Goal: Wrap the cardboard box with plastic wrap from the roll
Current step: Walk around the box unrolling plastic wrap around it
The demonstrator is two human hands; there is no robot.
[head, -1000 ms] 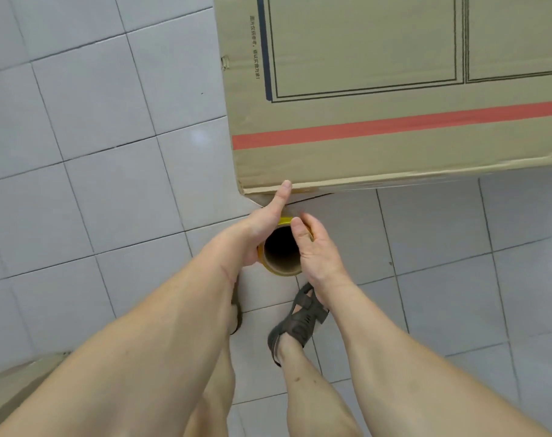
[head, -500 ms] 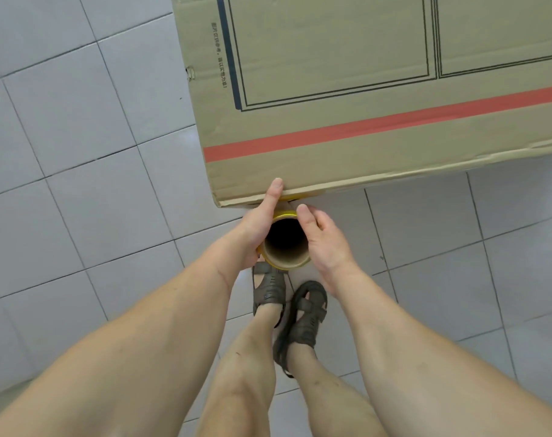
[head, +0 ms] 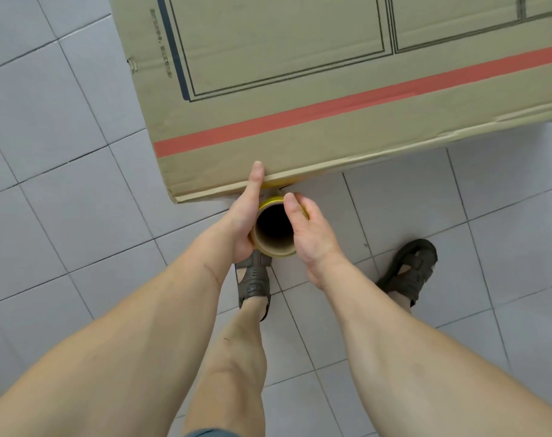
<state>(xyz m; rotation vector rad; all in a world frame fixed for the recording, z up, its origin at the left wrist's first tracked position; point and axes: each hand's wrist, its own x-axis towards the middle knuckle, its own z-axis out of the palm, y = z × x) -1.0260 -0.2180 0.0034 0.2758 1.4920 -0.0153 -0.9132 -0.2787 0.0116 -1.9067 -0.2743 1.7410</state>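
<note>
With the roll point(head: 273, 230) gripped upright by the left hand point(head: 241, 223) and right hand point(head: 311, 234) at the cardboard box's point(head: 300, 89) 6 o'clock edge, the film could be torn if snagged on the corner.

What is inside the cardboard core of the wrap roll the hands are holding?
The roll, held upright between the left hand and right hand, shows only a dark hollow core. Nothing is visible in it; its lower depth is in shadow.

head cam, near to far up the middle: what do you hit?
Sandal → roll, held between left hand and right hand → box.
</note>
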